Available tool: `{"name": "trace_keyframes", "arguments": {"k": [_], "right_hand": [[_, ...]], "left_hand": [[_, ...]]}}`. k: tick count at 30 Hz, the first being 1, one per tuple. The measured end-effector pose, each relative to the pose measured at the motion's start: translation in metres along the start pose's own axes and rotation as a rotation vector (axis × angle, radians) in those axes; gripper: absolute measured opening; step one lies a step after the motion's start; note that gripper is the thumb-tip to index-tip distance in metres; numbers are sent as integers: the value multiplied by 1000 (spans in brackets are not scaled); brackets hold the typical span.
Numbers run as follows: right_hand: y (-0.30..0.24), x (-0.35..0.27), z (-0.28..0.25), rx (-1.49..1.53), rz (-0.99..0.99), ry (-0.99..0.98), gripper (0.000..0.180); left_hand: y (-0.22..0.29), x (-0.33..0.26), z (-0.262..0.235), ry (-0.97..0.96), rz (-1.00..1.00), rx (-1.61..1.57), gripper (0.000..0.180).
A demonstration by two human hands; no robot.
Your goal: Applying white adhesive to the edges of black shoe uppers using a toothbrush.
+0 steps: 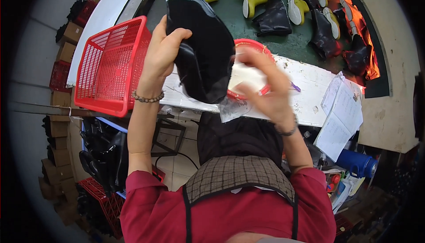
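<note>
A black leather boot (202, 43) is held up over the front edge of the work table, its pale sole edge at the top. My left hand (161, 50) grips it from the left side, thumb lying across the black surface. Close to the boot's right edge is my right hand (270, 85), blurred by motion, thumb and fingers spread apart. Whether its fingertips touch the boot I cannot make out. Behind that hand sits a round red tub (254, 43) with cream-coloured contents, partly hidden by the hand and the boot.
At the left stands a red plastic basket (139, 61). Several black boots (274, 17) with yellow-and-white soles lie on the green belt (230, 21), near an orange glow at far right. Written sheets (338, 123) hang over the white table edge (305, 105). Below is a blue bottle (356, 163).
</note>
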State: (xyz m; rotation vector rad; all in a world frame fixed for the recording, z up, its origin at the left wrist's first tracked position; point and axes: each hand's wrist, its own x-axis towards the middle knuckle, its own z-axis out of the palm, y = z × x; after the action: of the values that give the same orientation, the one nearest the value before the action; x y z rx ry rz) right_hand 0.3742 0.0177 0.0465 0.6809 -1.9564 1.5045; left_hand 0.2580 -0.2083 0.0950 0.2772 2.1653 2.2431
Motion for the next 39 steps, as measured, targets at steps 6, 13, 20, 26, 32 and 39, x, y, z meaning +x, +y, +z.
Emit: {"name": "trace_keyframes", "arguments": {"k": [6, 13, 20, 26, 32, 39], "right_hand": [[11, 7, 53, -287, -85, -173, 30], [-9, 30, 43, -253, -175, -54, 22], [-7, 9, 12, -33, -20, -65, 36], [101, -111, -101, -601, 482, -139, 35], [59, -63, -83, -718, 698, -222, 26], [67, -55, -67, -1221, 178, -427, 18]], "left_hand": [[16, 1, 1, -136, -61, -230, 33], [-21, -68, 11, -376, 108, 524, 131], [-96, -82, -17, -16, 288, 335, 120], [-98, -82, -47, -76, 370, 417, 130], [-88, -87, -48, -151, 438, 507, 132], [-70, -89, -35, -254, 393, 508, 126]]}}
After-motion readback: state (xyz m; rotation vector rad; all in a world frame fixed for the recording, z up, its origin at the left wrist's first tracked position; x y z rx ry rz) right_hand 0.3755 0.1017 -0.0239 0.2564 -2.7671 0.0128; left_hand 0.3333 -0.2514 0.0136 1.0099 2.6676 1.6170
